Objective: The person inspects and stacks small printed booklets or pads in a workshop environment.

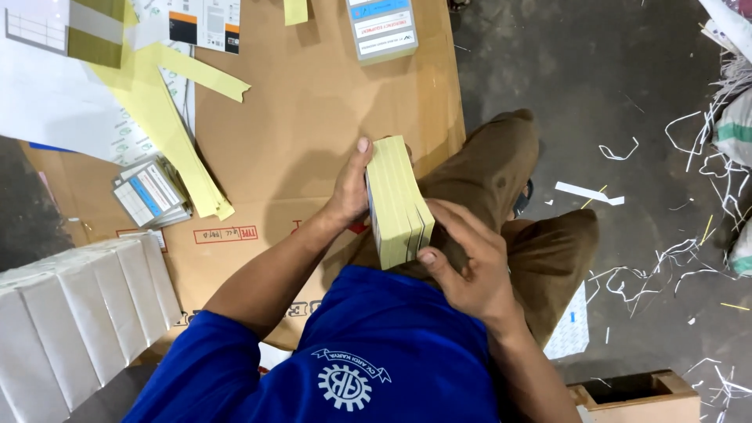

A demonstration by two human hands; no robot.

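Head view, left to right. Lower left of frame: row of white paper-wrapped rectangular bundles (74, 313) on the floor. Upper left: long pale yellow paper strips (168, 117) lying across white printed sheets (47, 94). Left of centre: small fanned pile of grey-and-blue printed cards (150, 193) on a large flat brown cardboard sheet (305, 117). Top centre: second squared-up card stack with blue and white labels (381, 28) on same cardboard. Centre: left hand (350, 192) clamped on left side of thick block of cards wrapped in pale yellow paper (398, 202), thumb up along its top edge. Block held above brown-trousered lap, tilted, narrow end toward camera. Right hand (470, 266) gripping block's near right corner, thumb pressed on yellow wrap, fingers curled behind. Right of frame: white paper offcuts (666, 258) scattered over dark concrete floor. Lower right: open brown cardboard box (638, 395).
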